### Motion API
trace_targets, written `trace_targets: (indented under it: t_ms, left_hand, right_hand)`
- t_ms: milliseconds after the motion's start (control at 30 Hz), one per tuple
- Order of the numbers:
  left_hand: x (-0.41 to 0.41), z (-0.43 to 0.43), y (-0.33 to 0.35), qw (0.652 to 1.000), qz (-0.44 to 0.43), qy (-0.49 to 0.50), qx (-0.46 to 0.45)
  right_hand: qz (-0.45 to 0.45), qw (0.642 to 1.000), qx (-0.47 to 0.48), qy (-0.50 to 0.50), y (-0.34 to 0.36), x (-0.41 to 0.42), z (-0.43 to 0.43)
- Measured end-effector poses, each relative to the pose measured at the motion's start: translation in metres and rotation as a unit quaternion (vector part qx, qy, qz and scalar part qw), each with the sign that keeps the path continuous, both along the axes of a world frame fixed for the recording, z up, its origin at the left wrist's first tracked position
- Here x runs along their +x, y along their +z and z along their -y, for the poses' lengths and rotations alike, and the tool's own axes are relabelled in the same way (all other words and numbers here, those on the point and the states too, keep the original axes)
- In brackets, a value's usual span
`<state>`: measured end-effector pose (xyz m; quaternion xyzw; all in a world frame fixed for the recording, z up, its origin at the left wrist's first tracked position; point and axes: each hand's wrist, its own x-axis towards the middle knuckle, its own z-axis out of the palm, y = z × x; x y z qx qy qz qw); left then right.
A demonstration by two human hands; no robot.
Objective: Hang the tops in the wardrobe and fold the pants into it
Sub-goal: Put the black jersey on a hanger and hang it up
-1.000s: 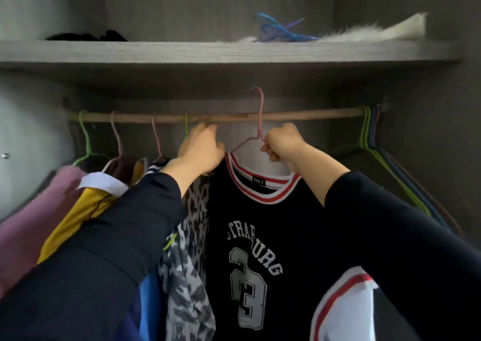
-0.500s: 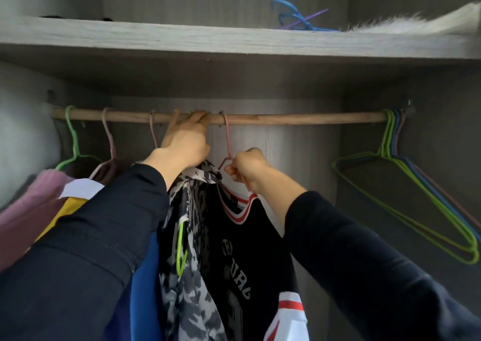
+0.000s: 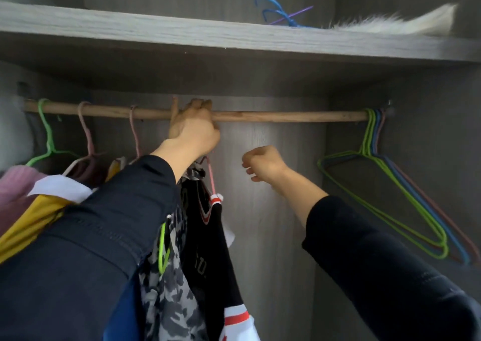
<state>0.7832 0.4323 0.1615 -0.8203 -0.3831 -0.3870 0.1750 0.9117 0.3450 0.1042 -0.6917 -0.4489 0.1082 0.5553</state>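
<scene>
A black jersey (image 3: 208, 226) with red and white trim hangs edge-on from a pink hanger (image 3: 211, 176) on the wooden rod (image 3: 286, 117). My left hand (image 3: 194, 127) is up at the rod, fingers curled over it, and hides the hook of that hanger. Left of the jersey hangs a grey camouflage top (image 3: 166, 296) on a green hanger. My right hand (image 3: 263, 163) hovers to the right of the jersey, loosely curled, holding nothing and clear of the rod.
Pink, white and yellow tops (image 3: 31, 200) crowd the rod's left end. Several bare hangers (image 3: 390, 184) hang at its right end against the side wall. The shelf (image 3: 156, 31) above carries blue and purple hangers (image 3: 278, 10) and a white furry item (image 3: 390, 26).
My right hand let go of the pink hanger and drew away to the right. The jersey now hangs from the rod and has turned edge-on. My left hand stays at the rod.
</scene>
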Motion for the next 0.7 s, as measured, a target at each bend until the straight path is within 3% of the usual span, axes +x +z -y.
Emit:
trace_targets:
  t_ms: [167,333,533,633,700]
  left_hand:
    - [0.062,0.027,-0.009,0.992,-0.033,-0.124,-0.017]
    - [0.106,0.034,-0.022,0.989,-0.024,-0.144,0.009]
    - [0.116,0.020,-0.034,0.979,0.036,-0.187,0.068]
    - [0.117,0.017,-0.036,0.977,0.045,-0.195,0.080]
    - [0.118,0.015,-0.036,0.975,0.052,-0.199,0.083]
  right_hand:
    - [0.172,0.975,-0.028,-0.136,0.005,0.049,0.046]
    - [0.418,0.847,-0.137,-0.300,0.008,0.093,0.099]
    - [0.495,0.719,-0.283,-0.396,0.007,0.130,0.134]
    - [0.512,0.692,-0.321,-0.396,0.007,0.136,0.134]
    - [0.515,0.693,-0.320,-0.390,0.009,0.137,0.133]
